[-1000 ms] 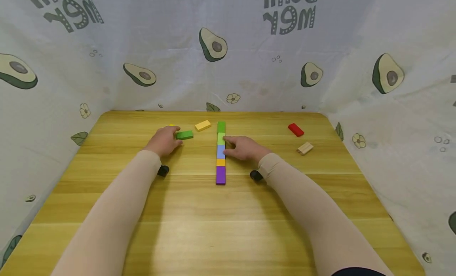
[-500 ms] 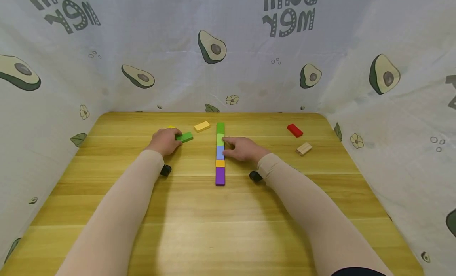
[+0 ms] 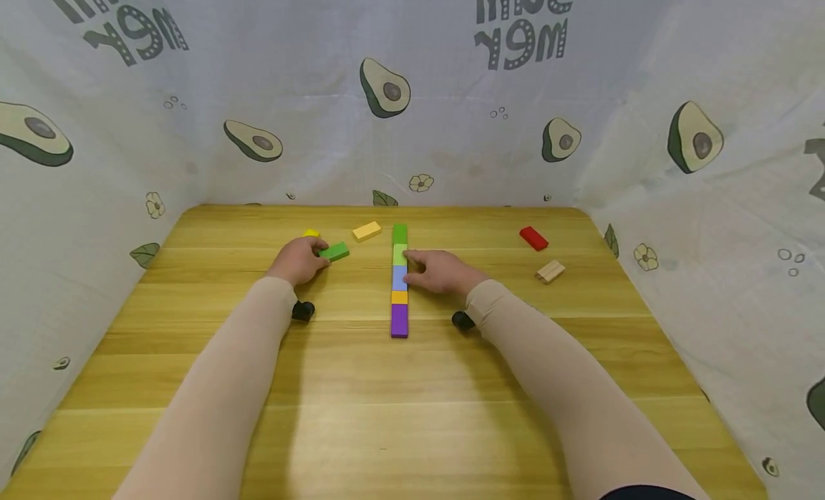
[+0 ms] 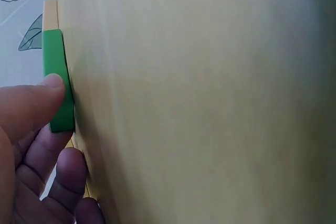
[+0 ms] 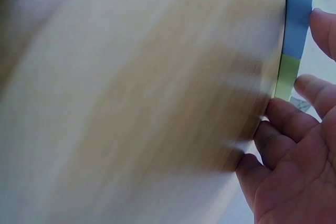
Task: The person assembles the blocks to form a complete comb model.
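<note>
My left hand [image 3: 298,261] pinches one end of a green block [image 3: 335,251]. In the left wrist view its thumb [image 4: 50,90] lies on the block's face, with a finger at the lower end. A straight row of blocks runs away from me mid-table: purple [image 3: 399,321], orange [image 3: 399,297], blue [image 3: 399,277], light green [image 3: 399,253] and a green one [image 3: 400,233] farthest. My right hand [image 3: 445,272] rests at the row's right side, thumb at the blue block and forefinger at the light green one. Its other fingers touch the tabletop in the right wrist view.
A pale yellow block [image 3: 367,231] lies between the held block and the row's far end. Behind my left hand a bright yellow block [image 3: 312,233] is partly hidden. Farther right lie a red block [image 3: 533,238] and a plain wood block [image 3: 551,271]. A printed cloth [image 3: 451,127] surrounds the table.
The green block at my left hand has turned a little and slid slightly towards me. More of the bright yellow block shows behind that hand. My right hand has stayed at the row.
</note>
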### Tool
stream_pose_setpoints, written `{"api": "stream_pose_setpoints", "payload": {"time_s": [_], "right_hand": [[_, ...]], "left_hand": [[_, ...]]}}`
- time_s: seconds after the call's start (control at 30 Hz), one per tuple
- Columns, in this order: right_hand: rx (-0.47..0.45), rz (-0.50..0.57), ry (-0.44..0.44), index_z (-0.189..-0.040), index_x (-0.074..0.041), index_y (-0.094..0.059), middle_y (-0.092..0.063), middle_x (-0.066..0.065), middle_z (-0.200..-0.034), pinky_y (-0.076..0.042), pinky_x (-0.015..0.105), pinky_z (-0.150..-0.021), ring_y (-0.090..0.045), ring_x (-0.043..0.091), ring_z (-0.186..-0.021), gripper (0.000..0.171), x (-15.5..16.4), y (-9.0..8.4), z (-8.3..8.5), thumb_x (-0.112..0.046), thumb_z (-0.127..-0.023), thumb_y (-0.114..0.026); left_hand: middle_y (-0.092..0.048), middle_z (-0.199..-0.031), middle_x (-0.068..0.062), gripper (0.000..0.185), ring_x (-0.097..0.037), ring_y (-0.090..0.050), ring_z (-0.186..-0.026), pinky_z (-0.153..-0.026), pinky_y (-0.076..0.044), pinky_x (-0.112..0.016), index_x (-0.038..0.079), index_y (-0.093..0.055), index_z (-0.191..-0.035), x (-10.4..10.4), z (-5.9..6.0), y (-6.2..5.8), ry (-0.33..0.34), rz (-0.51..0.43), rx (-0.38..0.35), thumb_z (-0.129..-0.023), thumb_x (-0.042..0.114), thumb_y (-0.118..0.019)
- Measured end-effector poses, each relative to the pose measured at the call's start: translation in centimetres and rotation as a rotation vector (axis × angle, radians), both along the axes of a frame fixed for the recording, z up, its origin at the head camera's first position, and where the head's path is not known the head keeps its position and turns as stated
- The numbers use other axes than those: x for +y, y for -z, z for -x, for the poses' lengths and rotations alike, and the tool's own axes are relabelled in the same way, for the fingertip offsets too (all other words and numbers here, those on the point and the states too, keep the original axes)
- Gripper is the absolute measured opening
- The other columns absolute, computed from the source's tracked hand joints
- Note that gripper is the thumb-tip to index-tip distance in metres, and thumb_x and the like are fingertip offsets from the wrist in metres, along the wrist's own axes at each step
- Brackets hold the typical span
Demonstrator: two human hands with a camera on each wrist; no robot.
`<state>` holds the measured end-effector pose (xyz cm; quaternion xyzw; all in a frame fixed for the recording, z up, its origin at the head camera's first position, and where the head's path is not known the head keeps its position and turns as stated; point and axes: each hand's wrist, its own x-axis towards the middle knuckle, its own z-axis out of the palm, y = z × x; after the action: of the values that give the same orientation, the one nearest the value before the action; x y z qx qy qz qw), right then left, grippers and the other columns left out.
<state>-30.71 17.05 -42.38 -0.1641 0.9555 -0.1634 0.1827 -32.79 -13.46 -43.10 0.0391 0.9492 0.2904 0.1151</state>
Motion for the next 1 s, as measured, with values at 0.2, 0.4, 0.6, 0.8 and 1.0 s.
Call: {"api": "stream_pose_setpoints", "payload": {"time_s": [0.2,0.4,0.6,0.8,1.0], "right_hand": [[0.008,0.01,-0.01,-0.146,-0.029,-0.028,-0.034,-0.003,-0.149,-0.024,0.038,-0.113,-0.029,0.02,-0.138,0.068,0.19,0.02,-0.15,-0.053,-0.088,-0.054],[0.011,0.009,-0.003,-0.146,-0.029,-0.028,-0.035,-0.002,-0.148,-0.025,0.039,-0.112,-0.029,0.021,-0.138,0.068,0.28,0.02,-0.24,-0.052,-0.088,-0.054],[-0.001,0.012,0.009,-0.146,-0.029,-0.028,-0.035,-0.003,-0.148,-0.025,0.039,-0.112,-0.029,0.021,-0.138,0.069,0.35,0.1,-0.22,-0.053,-0.087,-0.054],[0.007,0.02,-0.001,-0.146,-0.028,-0.028,-0.035,-0.002,-0.148,-0.025,0.039,-0.112,-0.029,0.021,-0.138,0.068,0.38,0.21,-0.18,-0.052,-0.088,-0.054],[0.029,0.012,-0.008,-0.146,-0.028,-0.028,-0.034,-0.002,-0.148,-0.025,0.039,-0.112,-0.03,0.021,-0.138,0.068,0.41,0.43,-0.01,-0.053,-0.088,-0.054]], "left_hand": [[-0.054,-0.123,-0.009,0.04,-0.028,-0.05,-0.113,-0.099,-0.038,-0.045,0.016,-0.053,-0.128,0.09,-0.31,0.33,-0.032,-0.072,-0.019,-0.09,0.027,-0.06],[-0.053,-0.124,-0.01,0.041,-0.028,-0.049,-0.114,-0.099,-0.038,-0.045,0.017,-0.053,-0.129,0.19,-0.54,0.4,-0.043,-0.084,-0.016,-0.09,0.028,-0.06],[-0.052,-0.126,-0.009,0.041,-0.027,-0.049,-0.115,-0.099,-0.038,-0.045,0.019,-0.052,-0.13,0.28,-0.51,0.67,-0.052,-0.086,-0.019,-0.091,0.029,-0.059],[-0.052,-0.126,-0.009,0.041,-0.027,-0.049,-0.114,-0.099,-0.038,-0.045,0.019,-0.052,-0.13,0.33,-0.63,0.62,-0.054,-0.084,-0.018,-0.091,0.029,-0.059],[-0.053,-0.124,-0.008,0.04,-0.026,-0.049,-0.114,-0.1,-0.038,-0.045,0.019,-0.053,-0.128,0.27,-0.44,0.76,-0.059,-0.077,-0.003,-0.09,0.029,-0.06]]}}
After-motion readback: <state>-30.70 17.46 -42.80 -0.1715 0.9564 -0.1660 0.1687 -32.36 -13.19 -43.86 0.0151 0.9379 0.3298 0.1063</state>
